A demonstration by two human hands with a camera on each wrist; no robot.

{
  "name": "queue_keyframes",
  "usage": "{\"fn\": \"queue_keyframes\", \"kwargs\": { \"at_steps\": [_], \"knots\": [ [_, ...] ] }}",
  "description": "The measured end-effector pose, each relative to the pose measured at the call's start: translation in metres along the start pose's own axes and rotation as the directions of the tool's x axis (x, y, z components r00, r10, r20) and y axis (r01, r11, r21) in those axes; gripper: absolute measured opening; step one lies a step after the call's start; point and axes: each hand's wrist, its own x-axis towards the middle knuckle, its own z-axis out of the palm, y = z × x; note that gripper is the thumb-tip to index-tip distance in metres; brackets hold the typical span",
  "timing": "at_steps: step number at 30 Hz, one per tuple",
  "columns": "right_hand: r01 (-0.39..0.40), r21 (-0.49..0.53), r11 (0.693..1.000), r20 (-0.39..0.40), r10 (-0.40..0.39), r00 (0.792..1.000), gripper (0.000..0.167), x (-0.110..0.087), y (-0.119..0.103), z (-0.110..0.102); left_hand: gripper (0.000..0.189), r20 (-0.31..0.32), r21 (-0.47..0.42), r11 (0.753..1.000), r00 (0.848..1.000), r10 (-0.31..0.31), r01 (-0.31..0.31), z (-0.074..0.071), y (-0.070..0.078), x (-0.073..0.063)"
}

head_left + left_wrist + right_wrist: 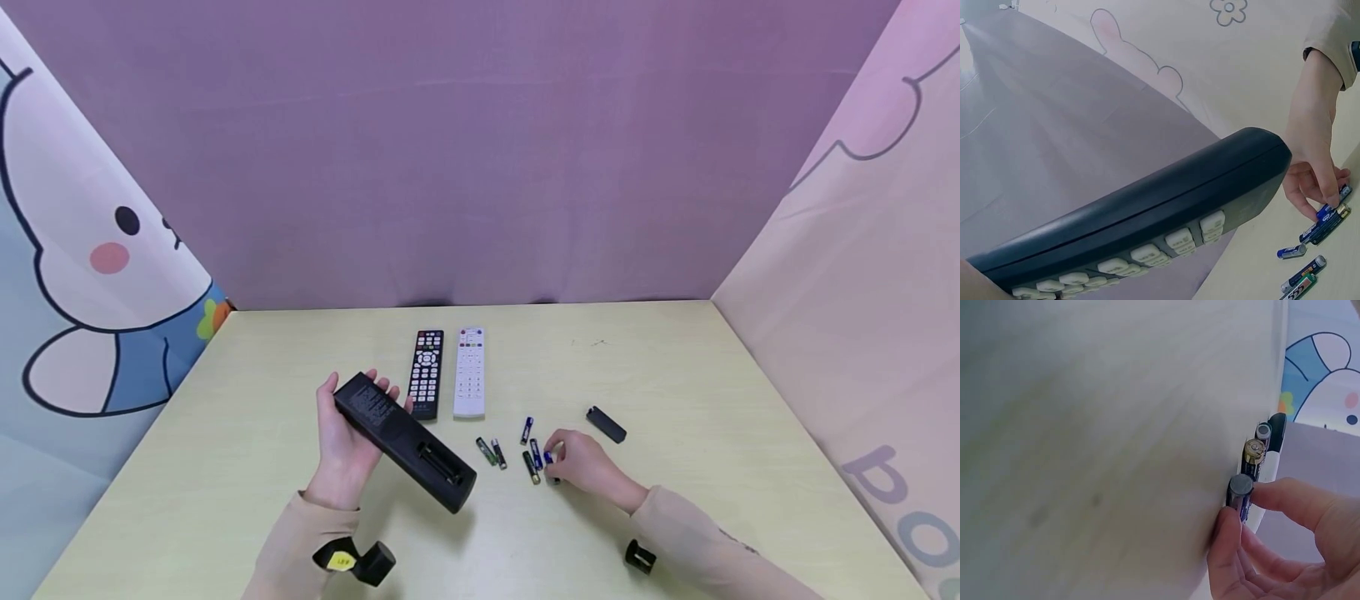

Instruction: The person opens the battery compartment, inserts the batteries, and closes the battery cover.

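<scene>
In the head view my left hand (341, 458) holds a black remote control (397, 433) tilted above the table, its back toward me and the battery compartment (440, 463) uncovered. The left wrist view shows this remote's side and pale buttons (1180, 241). My right hand (588, 468) pinches a blue battery (1240, 487) between thumb and fingers, low over the table. Just left of those fingers lie another blue battery (536, 454), a dark gold-tipped battery (531, 467) and a short blue one (527, 430). Farther left are a green battery (486, 451) and a dark battery (499, 454).
A black remote (426, 375) and a white remote (469, 373) lie button side up at the back of the table (675, 375). Beyond my right hand is a small black battery cover (606, 424). Purple cloth (480, 167) hangs behind the table, with printed cloths at both sides.
</scene>
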Motion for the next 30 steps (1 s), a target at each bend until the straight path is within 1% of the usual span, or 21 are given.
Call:
{"fn": "queue_keyframes", "kwargs": {
  "at_steps": [4, 8, 14, 20, 23, 25, 28, 30],
  "knots": [
    [0.008, 0.0, 1.0, 0.0, -0.008, 1.0, 0.023, 0.0, 0.0, 0.0, 0.042, 0.005, 0.0, 1.0, 1.0, 0.002, -0.002, 0.0, -0.001, 0.0],
    [0.015, 0.021, 1.0, 0.008, -0.015, 1.0, 0.024, 0.0, 0.002, -0.001, 0.042, 0.0, -0.003, 1.0, 1.0, 0.001, -0.001, 0.0, -0.001, 0.0],
    [0.036, 0.085, 0.996, -0.021, -0.034, 0.999, 0.026, 0.001, 0.006, -0.006, 0.042, 0.01, -0.009, 1.0, 1.0, 0.002, -0.001, 0.0, -0.001, 0.0],
    [0.067, 0.16, 0.985, -0.038, -0.062, 0.997, 0.026, 0.004, 0.005, -0.012, 0.043, 0.013, -0.006, 1.0, 1.0, -0.004, 0.004, -0.001, -0.002, 0.001],
    [0.089, 0.217, 0.972, -0.029, -0.085, 0.996, 0.028, 0.004, 0.001, -0.015, 0.043, 0.011, -0.006, 1.0, 1.0, -0.009, 0.009, -0.001, -0.002, 0.002],
    [0.122, 0.264, 0.957, -0.025, -0.12, 0.992, 0.029, 0.003, -0.002, -0.018, 0.043, 0.005, -0.005, 1.0, 1.0, -0.011, 0.011, 0.0, -0.003, 0.002],
    [0.171, 0.341, 0.924, -0.019, -0.175, 0.984, 0.03, 0.0, -0.007, -0.02, 0.043, 0.0, -0.003, 1.0, 1.0, -0.014, 0.014, 0.0, -0.003, 0.002],
    [0.19, 0.397, 0.898, -0.014, -0.201, 0.979, 0.03, -0.001, -0.01, -0.022, 0.043, -0.003, -0.005, 1.0, 1.0, -0.015, 0.015, 0.0, -0.004, 0.002]
  ]
}}
